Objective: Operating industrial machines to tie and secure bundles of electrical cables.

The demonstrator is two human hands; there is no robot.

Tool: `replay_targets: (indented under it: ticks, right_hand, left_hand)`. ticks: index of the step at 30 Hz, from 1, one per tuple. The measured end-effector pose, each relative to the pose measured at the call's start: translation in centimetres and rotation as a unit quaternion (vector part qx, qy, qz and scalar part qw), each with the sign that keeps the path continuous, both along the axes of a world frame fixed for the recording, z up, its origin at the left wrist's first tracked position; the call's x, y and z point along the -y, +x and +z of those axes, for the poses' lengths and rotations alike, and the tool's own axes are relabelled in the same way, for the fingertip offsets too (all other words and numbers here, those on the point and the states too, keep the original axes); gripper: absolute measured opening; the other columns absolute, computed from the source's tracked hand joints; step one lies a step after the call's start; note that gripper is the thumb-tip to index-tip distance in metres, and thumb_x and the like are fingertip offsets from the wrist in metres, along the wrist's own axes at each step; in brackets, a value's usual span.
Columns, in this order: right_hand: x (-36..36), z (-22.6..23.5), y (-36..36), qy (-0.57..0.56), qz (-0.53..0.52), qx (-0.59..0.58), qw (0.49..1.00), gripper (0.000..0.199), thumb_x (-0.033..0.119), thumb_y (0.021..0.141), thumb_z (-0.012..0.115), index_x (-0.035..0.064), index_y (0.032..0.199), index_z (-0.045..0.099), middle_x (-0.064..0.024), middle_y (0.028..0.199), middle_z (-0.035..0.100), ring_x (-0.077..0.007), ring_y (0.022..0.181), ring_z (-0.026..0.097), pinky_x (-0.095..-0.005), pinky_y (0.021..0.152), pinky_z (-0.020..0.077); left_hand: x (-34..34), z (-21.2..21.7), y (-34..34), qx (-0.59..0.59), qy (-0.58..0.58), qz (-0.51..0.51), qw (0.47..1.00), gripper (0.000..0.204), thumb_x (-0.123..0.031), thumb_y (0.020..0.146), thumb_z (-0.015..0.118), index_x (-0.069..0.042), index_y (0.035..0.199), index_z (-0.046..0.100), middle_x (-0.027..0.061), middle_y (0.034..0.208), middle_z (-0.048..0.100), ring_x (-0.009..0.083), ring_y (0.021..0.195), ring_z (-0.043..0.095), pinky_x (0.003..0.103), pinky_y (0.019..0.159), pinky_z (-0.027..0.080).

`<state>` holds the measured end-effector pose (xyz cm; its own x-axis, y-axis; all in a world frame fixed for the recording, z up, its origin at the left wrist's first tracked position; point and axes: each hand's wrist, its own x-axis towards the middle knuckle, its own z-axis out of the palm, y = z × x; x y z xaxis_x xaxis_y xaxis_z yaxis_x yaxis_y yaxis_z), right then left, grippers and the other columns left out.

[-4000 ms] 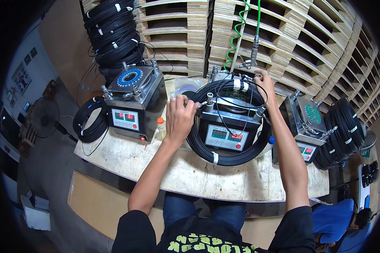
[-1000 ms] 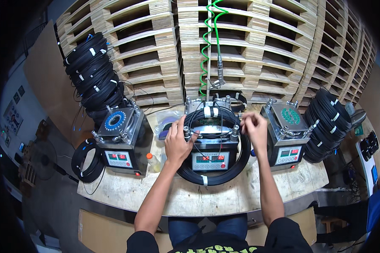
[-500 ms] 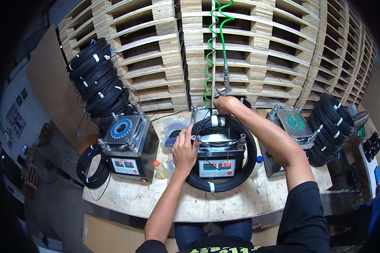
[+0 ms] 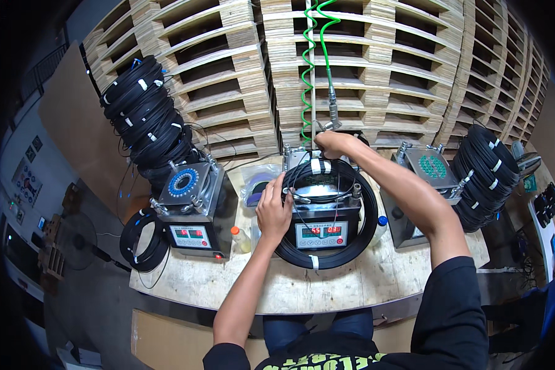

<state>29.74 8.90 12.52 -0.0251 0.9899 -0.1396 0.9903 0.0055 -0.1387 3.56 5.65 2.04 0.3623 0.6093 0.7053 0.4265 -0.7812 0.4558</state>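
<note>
Bright, even light from above. Wooden table point(image 4: 351, 290) well lit, soft small shadows under machines. Floor at left darker. Corners of picture black. Fisheye bends straight pallet point(image 4: 376, 68) edges near rim. Middle sharp, edges a bit blurry. Red number screens glow, no strong glare.

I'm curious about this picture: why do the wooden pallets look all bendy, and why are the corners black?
In the head view, a fisheye lens bends straight edges near the rim, so the wooden pallets curve; the corners fall outside its round image, so they are black. The middle is sharp and evenly lit: the left hand on the black cable coil, the right hand behind it.
</note>
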Motion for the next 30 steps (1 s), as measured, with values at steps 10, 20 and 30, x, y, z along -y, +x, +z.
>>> replay_targets:
  ticks: [10,20,30]
  right_hand:
    - [5.7,-3.9,-2.6,0.376,-0.217,-0.174,0.884,0.019,0.009,0.086,0.066,-0.0051,0.096,0.057,-0.0304,0.084,0.065,-0.0472,0.085,0.064,-0.0538,0.072,0.0495]
    - [6.0,-4.4,-2.8,0.355,-0.251,-0.142,0.889,0.025,0.016,0.088,0.064,0.0004,0.104,0.055,-0.0287,0.087,0.067,-0.0484,0.086,0.065,-0.0576,0.072,0.0524]
    - [5.9,-4.0,-3.4,0.348,-0.256,-0.13,0.893,0.023,0.017,0.089,0.063,0.0005,0.104,0.055,-0.0279,0.087,0.067,-0.048,0.086,0.065,-0.0567,0.072,0.0529]
  left_hand:
    - [-7.6,9.1,4.8,-0.044,-0.167,-0.176,0.969,0.04,-0.035,0.098,0.054,0.0,0.113,0.068,0.0179,0.096,0.072,0.0255,0.093,0.07,0.037,0.083,0.052]
    - [-9.8,10.7,14.3,-0.567,0.011,-0.107,0.817,0.026,-0.006,0.082,0.066,-0.002,0.107,0.071,0.0202,0.111,0.069,0.0357,0.104,0.068,0.044,0.083,0.057]
    - [-11.1,10.9,14.8,-0.61,0.098,-0.205,0.759,0.014,-0.006,0.08,0.067,0.004,0.089,0.069,0.0202,0.088,0.071,0.0344,0.086,0.07,0.044,0.067,0.056]
